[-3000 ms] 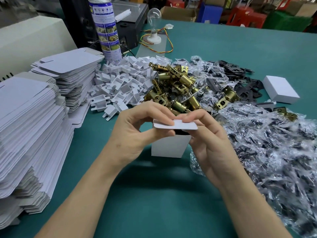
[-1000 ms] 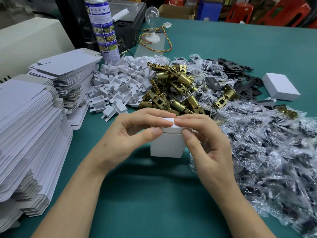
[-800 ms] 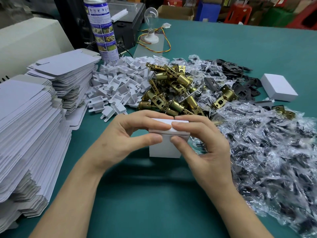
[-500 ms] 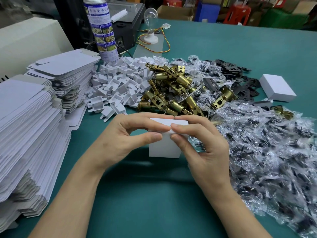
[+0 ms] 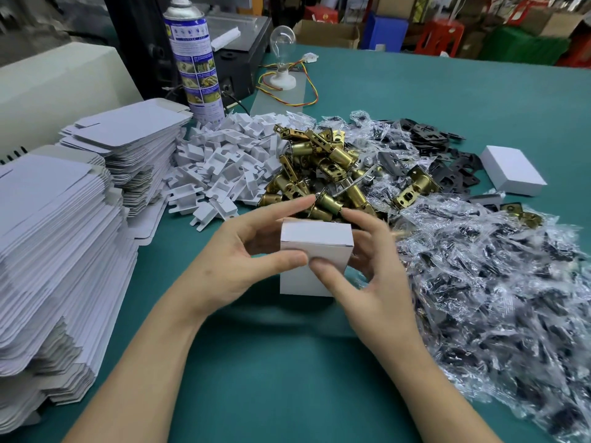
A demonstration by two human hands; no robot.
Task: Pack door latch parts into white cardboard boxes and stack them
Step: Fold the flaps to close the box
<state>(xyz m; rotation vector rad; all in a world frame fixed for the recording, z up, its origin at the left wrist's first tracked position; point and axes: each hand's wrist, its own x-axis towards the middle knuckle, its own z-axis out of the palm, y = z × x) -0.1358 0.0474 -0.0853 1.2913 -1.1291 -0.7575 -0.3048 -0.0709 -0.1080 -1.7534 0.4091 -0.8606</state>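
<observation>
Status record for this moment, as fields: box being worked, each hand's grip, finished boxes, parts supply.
box being worked: white box, upright, top flap closed
left hand: grips the box, thumb on its front
right hand: grips the box, thumb on its front
finished box: one, closed, lying alone at far right
brass latches: loose pile behind the hands
flat blanks: stacked on the left

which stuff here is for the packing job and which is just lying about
Job: white box held by left hand and right hand, brass latches, bagged parts, black plates, white inserts, flat box blanks, closed box.
Lying about: spray can, wired light bulb.
</observation>
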